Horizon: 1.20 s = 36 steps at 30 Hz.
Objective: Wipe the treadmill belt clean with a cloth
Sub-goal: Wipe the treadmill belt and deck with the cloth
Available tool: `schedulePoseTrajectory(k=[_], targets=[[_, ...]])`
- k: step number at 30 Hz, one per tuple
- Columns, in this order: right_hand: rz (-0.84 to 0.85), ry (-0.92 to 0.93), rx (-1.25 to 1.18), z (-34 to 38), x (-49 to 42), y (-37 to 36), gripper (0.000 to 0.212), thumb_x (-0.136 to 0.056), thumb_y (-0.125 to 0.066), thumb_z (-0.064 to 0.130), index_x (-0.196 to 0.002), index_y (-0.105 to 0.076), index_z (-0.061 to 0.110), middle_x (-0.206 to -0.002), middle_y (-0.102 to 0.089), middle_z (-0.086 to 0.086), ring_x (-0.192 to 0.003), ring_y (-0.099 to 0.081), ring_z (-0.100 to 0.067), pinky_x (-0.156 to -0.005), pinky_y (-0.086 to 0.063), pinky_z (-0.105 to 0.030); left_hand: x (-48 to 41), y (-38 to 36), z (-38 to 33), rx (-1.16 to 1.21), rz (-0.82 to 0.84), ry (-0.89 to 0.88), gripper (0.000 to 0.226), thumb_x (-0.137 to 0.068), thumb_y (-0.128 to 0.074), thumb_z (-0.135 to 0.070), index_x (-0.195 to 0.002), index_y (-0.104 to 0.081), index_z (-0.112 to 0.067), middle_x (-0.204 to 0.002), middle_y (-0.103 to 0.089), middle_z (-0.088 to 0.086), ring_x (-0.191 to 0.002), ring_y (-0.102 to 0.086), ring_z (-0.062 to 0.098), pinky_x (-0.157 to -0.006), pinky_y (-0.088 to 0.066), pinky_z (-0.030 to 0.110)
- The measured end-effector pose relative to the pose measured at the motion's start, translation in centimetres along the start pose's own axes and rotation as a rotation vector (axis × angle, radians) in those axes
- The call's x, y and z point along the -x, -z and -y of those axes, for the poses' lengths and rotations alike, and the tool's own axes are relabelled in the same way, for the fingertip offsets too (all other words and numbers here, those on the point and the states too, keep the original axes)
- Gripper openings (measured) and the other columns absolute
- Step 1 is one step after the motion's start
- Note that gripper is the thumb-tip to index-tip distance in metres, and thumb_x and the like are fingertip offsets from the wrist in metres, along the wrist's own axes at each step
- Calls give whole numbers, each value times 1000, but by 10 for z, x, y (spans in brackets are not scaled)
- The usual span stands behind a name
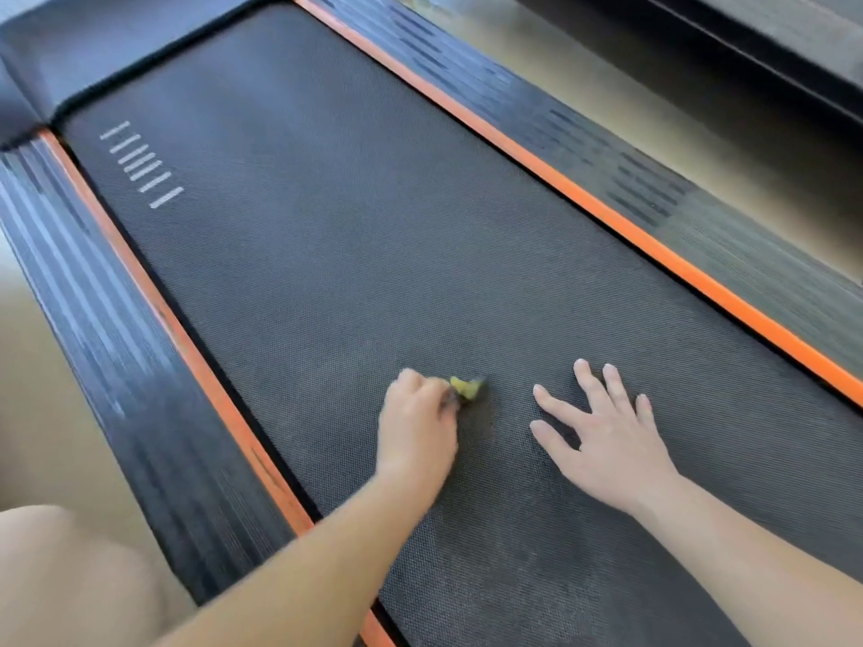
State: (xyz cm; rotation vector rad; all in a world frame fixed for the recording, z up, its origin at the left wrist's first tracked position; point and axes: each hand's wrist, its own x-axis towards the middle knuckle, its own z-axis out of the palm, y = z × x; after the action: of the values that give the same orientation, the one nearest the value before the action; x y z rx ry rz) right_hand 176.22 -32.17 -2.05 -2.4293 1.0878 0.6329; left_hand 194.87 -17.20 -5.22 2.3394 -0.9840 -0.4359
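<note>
The dark textured treadmill belt (327,235) fills most of the view and runs from the lower right to the upper left. My left hand (418,429) is curled round a small yellow cloth (464,389), and only a bunched bit of it pokes out past my fingers onto the belt. To its right, my right hand (602,431) lies flat on the belt with the fingers spread and straight, holding nothing.
Orange strips (579,198) edge the belt on both sides, each beside a ribbed black side rail (107,319). A black motor cover (79,49) closes the far end. White bars (142,165) mark the belt at upper left. My knee (70,581) is at lower left, over the beige floor.
</note>
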Motion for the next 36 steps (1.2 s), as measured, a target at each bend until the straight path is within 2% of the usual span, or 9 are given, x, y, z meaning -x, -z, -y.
schedulePoseTrajectory(k=[4, 9, 13, 16, 18, 21, 27, 32, 36], targets=[[-76, 25, -73, 4, -1, -1, 56, -99, -30, 72, -152, -35, 58, -174, 4, 0, -159, 15, -23, -128, 1, -54, 43, -17, -22, -45, 311, -294, 17, -95, -64, -35, -99, -71, -19, -97, -51, -3, -92, -51, 21, -75, -54, 44], [-362, 107, -321, 7, 6, -16, 29, -90, -71, 44, -115, -79, 31, -143, -54, 4, -141, -41, -17, -112, -45, -44, 29, 8, -26, 62, 431, -77, 55, -92, -65, -58, -137, -58, -28, -116, -46, -14, -105, -52, 7, -96, -49, 30], [-316, 207, -279, 16, 14, -19, 27, -75, -62, 46, -89, -80, 31, -99, -50, 17, -100, -47, -11, -80, -49, -31, 32, 15, -26, 113, 431, 1, 29, -108, -43, -39, -116, -67, -24, -106, -52, -11, -93, -55, 6, -91, -47, 30], [-175, 204, -231, 19, 20, -21, 21, -77, -59, 51, -84, -72, 35, -92, -47, 17, -94, -44, -8, -73, -44, -26, 27, 18, -25, 77, 532, -46, 29, -100, -61, -38, -127, -63, -27, -110, -50, -13, -85, -56, 5, -89, -51, 28], [-140, 177, -277, 19, 23, -21, 10, -81, -67, 44, -82, -68, 34, -90, -51, 16, -92, -47, -5, -73, -48, -29, 24, 19, -31, 77, 557, -18, 14, -95, -68, -38, -106, -66, -30, -106, -50, -13, -80, -57, 6, -84, -53, 31], [-121, 81, -639, 21, 22, -13, 11, -79, -72, 22, -71, -65, 23, -72, -61, 14, -67, -53, -3, -63, -45, -22, 15, 21, -39, 173, 477, 81, 12, -92, -69, -33, -83, -62, -29, -101, -59, -13, -84, -60, 5, -83, -53, 30], [66, -244, -1615, 29, 14, 14, 13, -72, -55, 11, -73, -42, 14, -68, -35, -4, -60, -34, -18, -53, -30, -30, -6, 46, -49, 822, 336, 452, 15, -104, -57, -23, -103, -57, -8, -86, -75, 7, -82, -76, 25, -85, -62, 45], [-243, -414, -1084, 15, 2, 30, 8, -92, -69, 24, -98, -66, 19, -86, -70, 3, -75, -62, -16, -65, -47, -33, -32, 58, -51, 731, 193, 394, 7, -104, -58, -22, -106, -58, -15, -68, -66, 3, -60, -67, 21, -73, -62, 42], [-655, -213, -387, -6, -4, 39, 40, -98, -65, 34, -135, -59, 21, -131, -56, -2, -117, -55, -26, -95, -49, -45, -48, 57, -36, 463, 171, 247, 35, -101, -63, -32, -134, -54, -26, -116, -70, -7, -103, -68, 5, -94, -54, 29]])
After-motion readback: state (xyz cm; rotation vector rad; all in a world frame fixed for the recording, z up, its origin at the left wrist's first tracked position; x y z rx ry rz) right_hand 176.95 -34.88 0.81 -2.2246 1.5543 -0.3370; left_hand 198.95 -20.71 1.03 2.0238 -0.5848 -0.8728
